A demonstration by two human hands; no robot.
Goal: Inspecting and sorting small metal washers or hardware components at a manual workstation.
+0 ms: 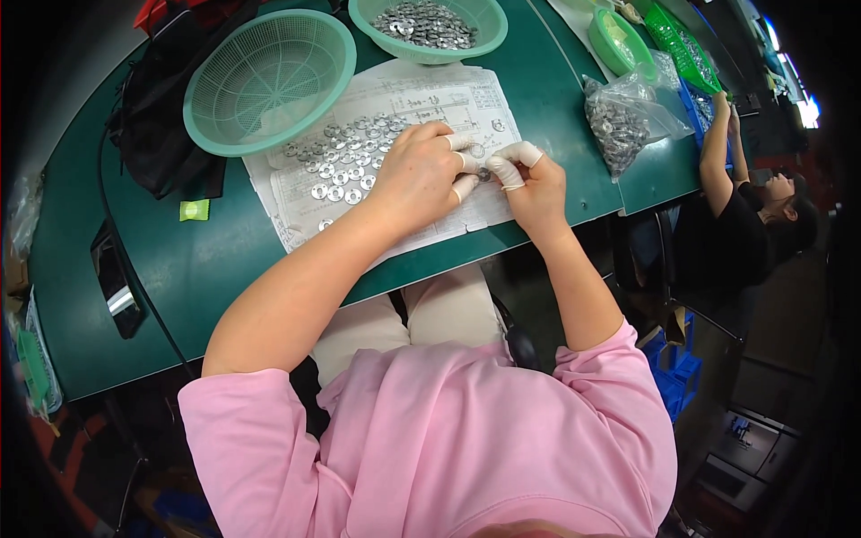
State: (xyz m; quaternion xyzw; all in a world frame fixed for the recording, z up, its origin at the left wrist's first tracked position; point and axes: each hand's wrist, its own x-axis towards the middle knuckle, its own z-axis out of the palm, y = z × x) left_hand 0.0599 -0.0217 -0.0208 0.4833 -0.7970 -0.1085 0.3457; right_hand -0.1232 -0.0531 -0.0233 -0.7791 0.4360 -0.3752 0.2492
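Note:
A small metal ring-shaped part (484, 174) sits between the fingertips of my two hands, partly hidden by them. My left hand (417, 175) reaches over the paper with bent fingers, thumb and fingertips closed at the part's left side. From the other side my right hand (538, 184) pinches it between thumb and index finger. White finger cots cover several fingertips on both hands. Beside my left hand, several loose metal rings (335, 193) lie spread over a printed drawing sheet (395, 90).
A green mesh basket (202, 117) and a green bowl of metal rings (491, 40) stand at the back. A plastic bag of parts (617, 130) lies right. A phone (117, 291) and black bag (161, 134) lie left. Another person (717, 233) works at the right.

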